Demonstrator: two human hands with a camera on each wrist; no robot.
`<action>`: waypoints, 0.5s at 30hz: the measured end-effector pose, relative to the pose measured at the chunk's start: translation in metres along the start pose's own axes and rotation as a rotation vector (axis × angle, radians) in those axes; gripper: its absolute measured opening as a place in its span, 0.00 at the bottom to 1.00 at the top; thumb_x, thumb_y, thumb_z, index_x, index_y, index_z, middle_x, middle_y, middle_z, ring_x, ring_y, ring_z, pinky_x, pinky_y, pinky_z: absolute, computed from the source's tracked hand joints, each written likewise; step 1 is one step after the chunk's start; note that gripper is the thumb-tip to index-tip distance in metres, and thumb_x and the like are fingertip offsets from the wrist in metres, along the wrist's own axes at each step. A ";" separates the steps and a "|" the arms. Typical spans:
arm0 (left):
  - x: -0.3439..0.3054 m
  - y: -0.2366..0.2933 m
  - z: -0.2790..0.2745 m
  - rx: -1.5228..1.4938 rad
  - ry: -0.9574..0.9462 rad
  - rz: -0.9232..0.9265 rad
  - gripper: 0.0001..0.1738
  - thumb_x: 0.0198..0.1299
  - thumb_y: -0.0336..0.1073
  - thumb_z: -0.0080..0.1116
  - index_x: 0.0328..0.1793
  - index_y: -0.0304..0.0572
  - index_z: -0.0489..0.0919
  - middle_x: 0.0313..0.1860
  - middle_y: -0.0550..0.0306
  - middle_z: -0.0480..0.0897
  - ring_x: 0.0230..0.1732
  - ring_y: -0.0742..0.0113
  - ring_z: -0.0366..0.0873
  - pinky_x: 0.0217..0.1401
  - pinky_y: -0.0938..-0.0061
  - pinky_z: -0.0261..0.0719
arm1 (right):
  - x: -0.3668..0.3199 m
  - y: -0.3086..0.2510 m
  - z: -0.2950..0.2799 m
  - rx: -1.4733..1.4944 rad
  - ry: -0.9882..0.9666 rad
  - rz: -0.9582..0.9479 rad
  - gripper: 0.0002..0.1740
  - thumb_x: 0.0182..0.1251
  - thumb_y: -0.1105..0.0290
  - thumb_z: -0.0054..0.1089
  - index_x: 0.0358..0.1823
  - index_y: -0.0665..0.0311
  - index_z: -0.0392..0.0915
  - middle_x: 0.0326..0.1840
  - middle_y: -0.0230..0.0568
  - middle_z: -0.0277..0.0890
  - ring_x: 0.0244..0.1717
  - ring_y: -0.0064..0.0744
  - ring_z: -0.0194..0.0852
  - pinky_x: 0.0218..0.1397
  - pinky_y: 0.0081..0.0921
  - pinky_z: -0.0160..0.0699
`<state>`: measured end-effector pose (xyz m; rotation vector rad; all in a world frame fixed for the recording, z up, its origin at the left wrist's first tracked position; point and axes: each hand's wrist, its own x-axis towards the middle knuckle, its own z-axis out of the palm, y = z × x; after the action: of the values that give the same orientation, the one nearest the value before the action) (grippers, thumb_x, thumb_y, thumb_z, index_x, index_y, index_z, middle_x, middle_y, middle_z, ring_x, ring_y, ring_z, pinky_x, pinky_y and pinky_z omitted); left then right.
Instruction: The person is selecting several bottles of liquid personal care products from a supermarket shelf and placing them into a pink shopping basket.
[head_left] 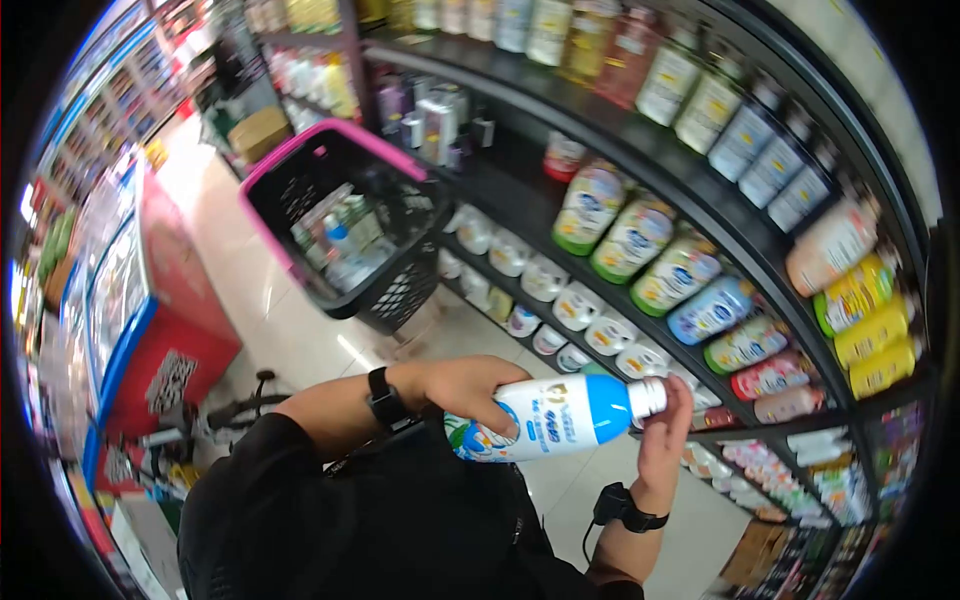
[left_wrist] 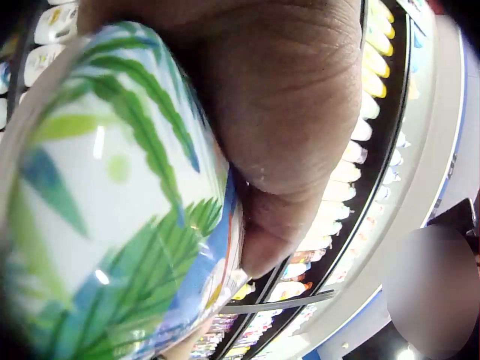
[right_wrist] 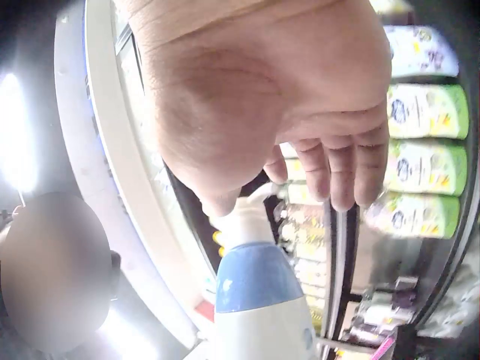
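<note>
My left hand (head_left: 470, 388) grips a white pump bottle (head_left: 545, 418) with a blue shoulder, its thumb over the printed label. The bottle lies nearly level in front of my body, its white pump neck (head_left: 648, 397) toward the right. Green leaf prints cover the bottle's lower end (left_wrist: 112, 187) in the left wrist view, where my palm wraps its side. At the pump end is my right hand (head_left: 662, 440); in the right wrist view its thumb meets the white pump top (right_wrist: 244, 221), while the other fingers (right_wrist: 341, 172) extend past it, fairly straight.
A black shopping basket (head_left: 400, 290) with a pink rim holds several items. Dark shelves (head_left: 520, 190) curve along the right, with rows of bottles (head_left: 630, 240) and white tubs (head_left: 545, 278). A red freezer (head_left: 180, 320) stands at left, near a bicycle-like handlebar (head_left: 250, 400).
</note>
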<state>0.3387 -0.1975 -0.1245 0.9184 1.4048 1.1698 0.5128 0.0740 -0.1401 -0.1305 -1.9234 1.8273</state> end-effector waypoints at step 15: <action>-0.273 -0.077 -0.161 0.326 0.321 0.338 0.35 0.48 0.43 0.80 0.61 0.35 0.80 0.49 0.50 0.87 0.50 0.62 0.86 0.52 0.69 0.83 | 0.104 -0.080 0.337 -0.468 -0.770 -0.255 0.27 0.48 0.56 0.81 0.45 0.64 0.81 0.32 0.39 0.82 0.29 0.35 0.83 0.34 0.27 0.77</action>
<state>0.2291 -0.5047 -0.1373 1.2761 1.7833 1.4096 0.3063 -0.2024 -0.0318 0.7347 -2.6998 1.3163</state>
